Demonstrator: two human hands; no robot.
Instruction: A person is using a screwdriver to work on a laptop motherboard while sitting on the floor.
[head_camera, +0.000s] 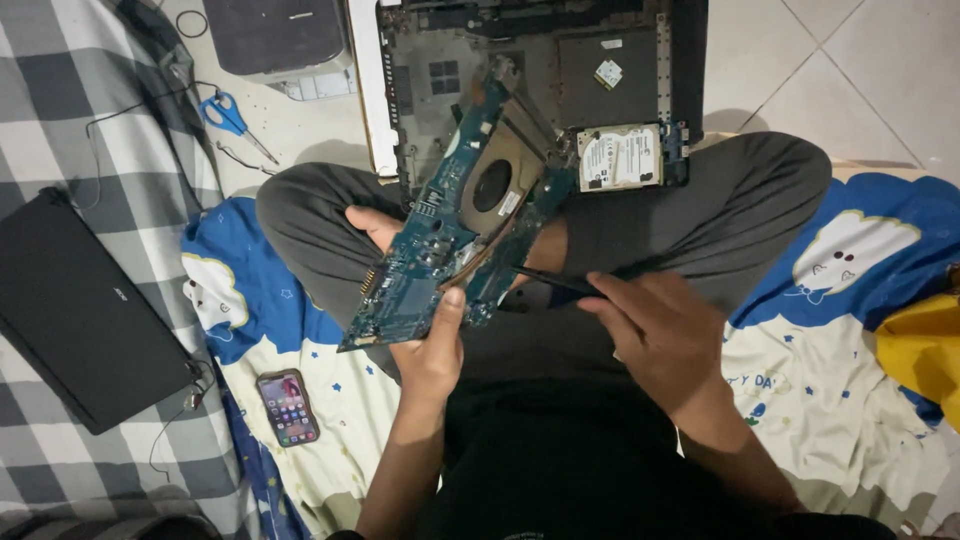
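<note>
**Circuit board held over the lap, thin tool at its edge**

I see my left hand (425, 345) clamped on a blue-green laptop circuit board (440, 225), thumb pressed on the near face and fingers wrapped behind it. The board tilts up and away from me, above my crossed legs in grey trousers (720, 210). A round black fan (492, 186) with a copper-coloured heat pipe sits on the board's upper half.

My right hand (660, 335) is closed around a thin black tool (555, 281), gripping it like a pen. The tool's tip reaches the board's right edge, just beside my left thumb; I cannot tell whether it actually touches the board.

Beyond the board lies an opened laptop base (560, 60) on the floor, its insides showing. A silver hard drive (620, 157) rests at the base's near corner, close to my right knee.

To my left, blue-handled scissors (232, 118) lie on the pale floor near a thin dark cable. A closed black laptop (85, 310) sits on a grey checked blanket (60, 120). A phone (288, 407) with a lit screen lies on the blue and white cloud-print sheet (850, 260) under me, near my left forearm. A yellow cloth (925, 350) shows at the right edge.
</note>
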